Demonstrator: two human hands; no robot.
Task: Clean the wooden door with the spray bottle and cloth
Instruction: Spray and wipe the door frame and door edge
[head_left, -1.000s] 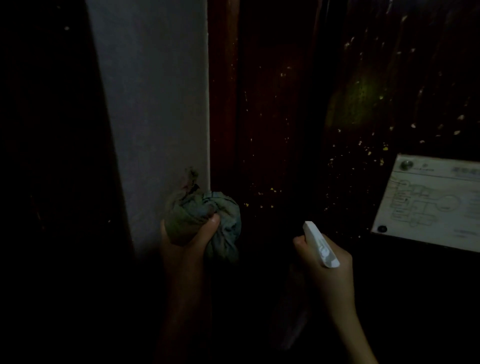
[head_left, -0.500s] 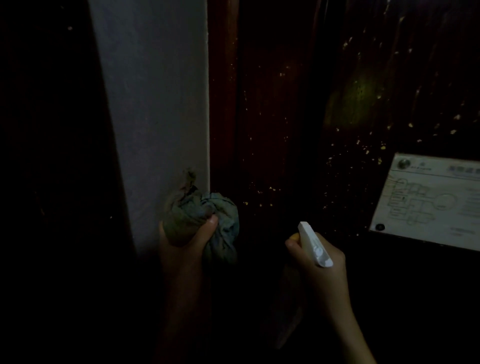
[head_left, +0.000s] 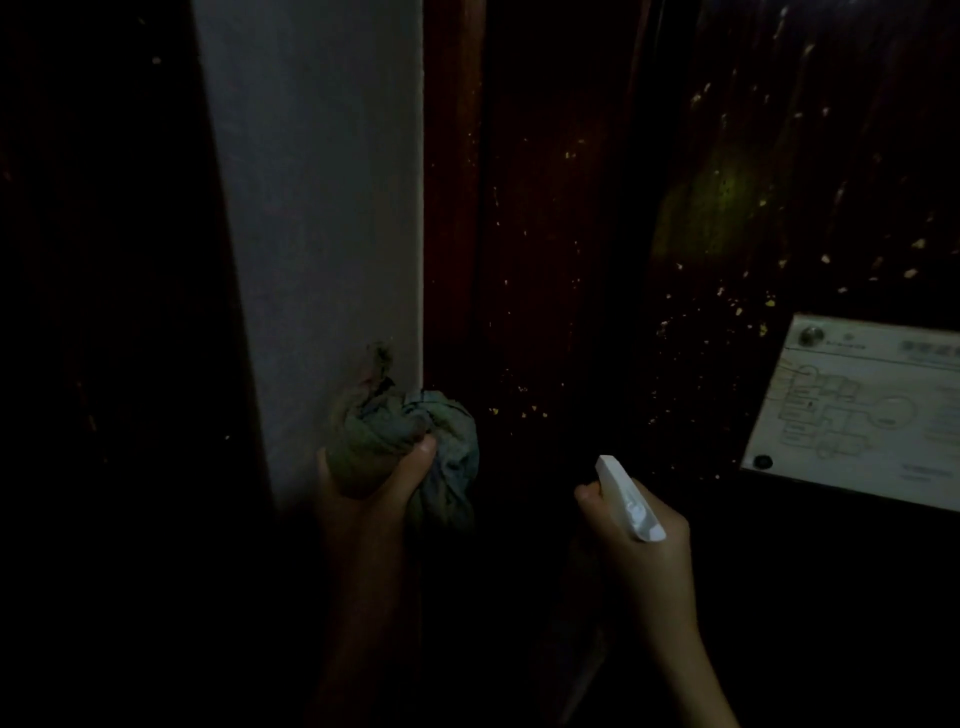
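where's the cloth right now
In the head view the cloth is bunched in the left hand, low and left of centre, at the edge where the pale wall meets the wooden door, left of the spray bottle.

You are looking at a white sign (head_left: 857, 410) that is sitting on the door (head_left: 571, 260), over on the right. It is showing a thin line drawing, like a map of rooms, with a round shape in it. Small rows of words are running along its top, its right side and its bottom, but they are too dim and blurry to read. A faint grey mark is showing on the white top of the bottle (head_left: 628, 499), and that is blurry too. No word or number is coming out clear.
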